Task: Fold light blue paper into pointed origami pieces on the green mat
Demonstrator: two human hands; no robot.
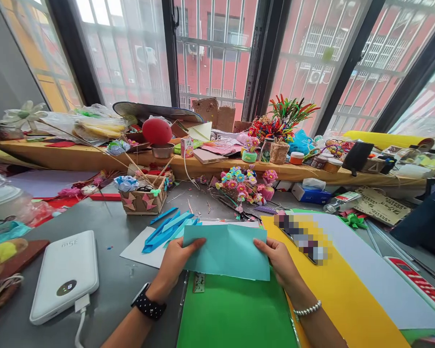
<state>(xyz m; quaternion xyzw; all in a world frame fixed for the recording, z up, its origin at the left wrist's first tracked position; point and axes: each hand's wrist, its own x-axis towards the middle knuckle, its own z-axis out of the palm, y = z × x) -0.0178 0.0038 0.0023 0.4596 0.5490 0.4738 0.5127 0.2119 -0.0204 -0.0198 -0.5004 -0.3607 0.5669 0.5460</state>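
Note:
A light turquoise sheet of paper (226, 253) with a faint crease at its upper middle is held up in both hands. My left hand (176, 258) pinches its left edge, thumb on the near face. On the opposite edge, my right hand (278, 258) grips it the same way; the fingers behind the paper are hidden. Beneath it lies a green folder (235, 309) with a glossy clear edge. Folded blue paper strips (166, 229) rest on a white sheet (139, 249) just beyond my left hand.
A white power bank (67, 270) with a cable lies at left. Behind the strips stands a cardboard box (143, 200) with paper stars. At right are yellow paper (344, 285), a partly blurred phone (302, 239) and a red-and-white calculator (418, 282). Crafts crowd the wooden ledge (217, 168).

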